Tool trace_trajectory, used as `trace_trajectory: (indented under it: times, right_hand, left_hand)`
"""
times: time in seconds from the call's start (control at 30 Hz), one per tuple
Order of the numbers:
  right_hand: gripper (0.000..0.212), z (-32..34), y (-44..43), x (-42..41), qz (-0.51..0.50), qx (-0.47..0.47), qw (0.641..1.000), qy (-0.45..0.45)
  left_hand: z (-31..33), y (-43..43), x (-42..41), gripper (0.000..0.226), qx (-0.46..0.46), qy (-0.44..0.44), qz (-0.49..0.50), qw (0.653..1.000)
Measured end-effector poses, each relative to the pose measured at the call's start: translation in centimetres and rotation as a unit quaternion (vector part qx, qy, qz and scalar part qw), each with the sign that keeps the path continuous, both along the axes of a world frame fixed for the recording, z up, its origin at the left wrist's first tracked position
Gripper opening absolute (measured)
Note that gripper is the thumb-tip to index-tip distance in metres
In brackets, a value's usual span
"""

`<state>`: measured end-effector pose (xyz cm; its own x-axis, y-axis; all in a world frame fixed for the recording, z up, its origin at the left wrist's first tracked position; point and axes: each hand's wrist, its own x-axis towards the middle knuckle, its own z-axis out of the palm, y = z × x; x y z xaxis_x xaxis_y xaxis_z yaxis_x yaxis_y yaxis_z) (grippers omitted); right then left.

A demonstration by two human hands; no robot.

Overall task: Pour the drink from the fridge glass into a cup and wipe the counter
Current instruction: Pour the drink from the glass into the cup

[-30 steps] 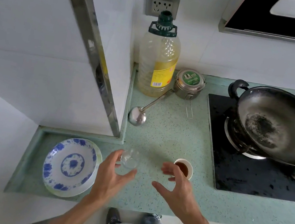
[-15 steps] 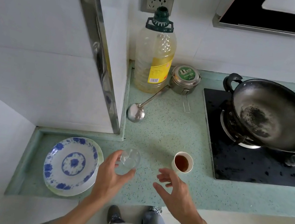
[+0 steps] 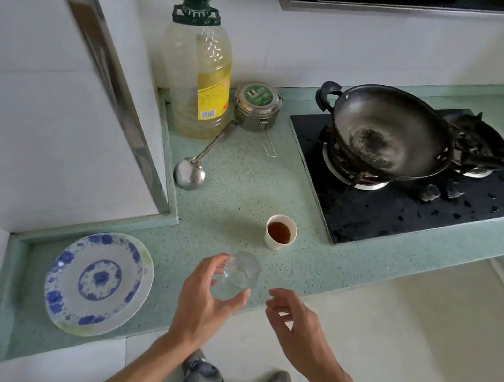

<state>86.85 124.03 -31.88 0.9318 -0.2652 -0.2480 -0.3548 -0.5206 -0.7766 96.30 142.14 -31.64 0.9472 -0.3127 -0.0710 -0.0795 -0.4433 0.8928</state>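
Observation:
A clear, empty-looking glass (image 3: 242,272) is near the front edge of the green speckled counter (image 3: 245,183). My left hand (image 3: 201,306) wraps it, index finger on its left rim and thumb under its right side. A small white cup (image 3: 281,233) holding a brown drink stands upright on the counter, behind and to the right of the glass. My right hand (image 3: 295,328) hovers off the counter's front edge to the right of the glass, fingers spread, holding nothing.
A blue-and-white plate (image 3: 98,281) lies at the front left. At the back stand an oil bottle (image 3: 201,81), a metal tin (image 3: 257,106) and a ladle (image 3: 189,173). A wok (image 3: 389,131) sits on the black stove (image 3: 408,215) at the right. A white panel with a metal edge (image 3: 114,65) rises at the left.
Both hands have drawn back toward the counter's front edge. My left hand has closed around the glass, and my right hand has moved away from the cup.

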Motion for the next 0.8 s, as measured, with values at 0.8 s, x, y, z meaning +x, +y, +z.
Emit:
trace_trajectory:
  times: [0.8]
  right_hand:
    - [0.041,1.0,-19.9,-29.8,-0.458,0.484,0.735,-0.123]
  left_hand:
    - [6.3,-30.2,-24.4,0.055,-0.013,0.003,-0.432,0.902]
